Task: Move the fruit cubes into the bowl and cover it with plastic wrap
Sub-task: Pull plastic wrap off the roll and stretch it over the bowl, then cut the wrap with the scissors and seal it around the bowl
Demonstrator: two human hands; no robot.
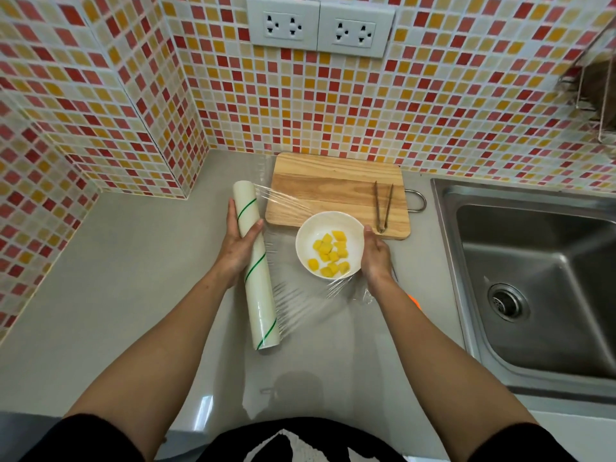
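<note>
A white bowl [308, 240] stands on the grey counter just in front of the wooden cutting board [333, 188]. Several yellow fruit cubes [330, 258] lie inside it. My left hand [238, 243] grips a long white roll of plastic wrap [258, 271] with a green spiral line, held to the left of the bowl. A clear sheet of wrap [300, 301] stretches from the roll across the bowl. My right hand [376, 256] presses the film's end against the bowl's right side.
Metal tongs [382, 206] lie on the right part of the cutting board. A steel sink [533, 268] with a drain fills the right side. Tiled walls close the counter at the back and left. Something orange [414, 300] peeks out by my right wrist.
</note>
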